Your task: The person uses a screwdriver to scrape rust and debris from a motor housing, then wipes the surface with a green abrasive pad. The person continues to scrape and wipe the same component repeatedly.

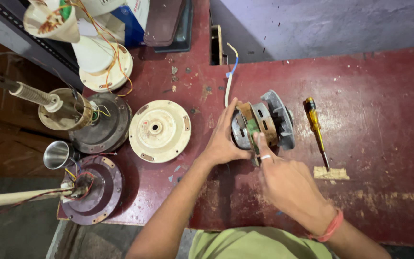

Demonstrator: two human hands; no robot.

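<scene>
Dark red worktop (379,96), scuffed and worn, near edge along the bottom, left edge crowded; broad bare stretch toward three o'clock, beyond the screwdriver. Three round fan housings at nine o'clock from the hands: one cream disc (159,130) lying flat and just beside the left hand, one dark housing (102,124) with a shaft and loose wires, one maroon housing (94,189) overhanging the worktop corner. One grey motor (264,123) near the middle, on its side, with a white wire (229,79) running to twelve o'clock. Left hand (224,139) cupped on the motor's left end, fingers curled against it. Right hand (283,180) at five o'clock from the motor, fingers (260,144) pinching its near edge. One yellow-handled screwdriver (316,130) at three o'clock, apart from the motor.
</scene>
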